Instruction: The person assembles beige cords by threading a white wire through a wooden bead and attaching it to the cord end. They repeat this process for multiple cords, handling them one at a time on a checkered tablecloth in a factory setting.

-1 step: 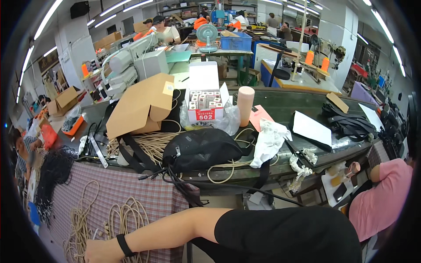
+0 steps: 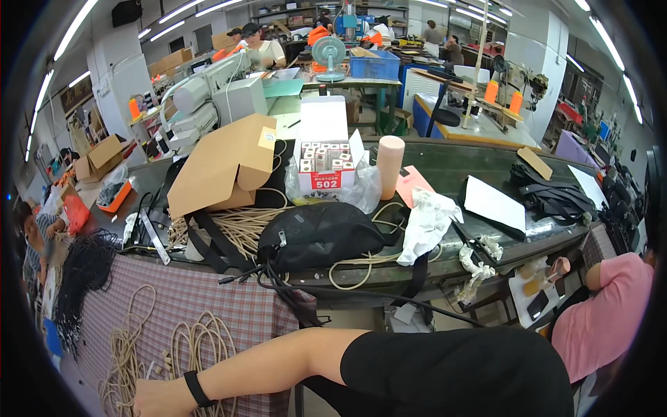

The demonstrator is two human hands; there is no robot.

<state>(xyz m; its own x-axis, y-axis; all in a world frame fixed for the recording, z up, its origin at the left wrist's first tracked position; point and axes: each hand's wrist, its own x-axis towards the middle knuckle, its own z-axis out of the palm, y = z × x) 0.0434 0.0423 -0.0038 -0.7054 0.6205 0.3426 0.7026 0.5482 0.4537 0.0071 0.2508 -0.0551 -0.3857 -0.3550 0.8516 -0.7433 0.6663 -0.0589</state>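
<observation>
Left hand (image 2: 158, 397) rests on beige cord coils (image 2: 201, 347) — grip hidden; cord looks light, limp — gather several loops.

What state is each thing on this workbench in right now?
Cardboard box: tipped on its side.
White carton: open, flap up.
Black bag: lying flat.
Beige cords: loosely coiled on the checked cloth.
Left hand: resting by the cords.

A single head-worn fisheye view looks forward and down from close above a cluttered dark green workbench (image 2: 451, 167), its rim bending the busy workshop hall beyond.
</observation>
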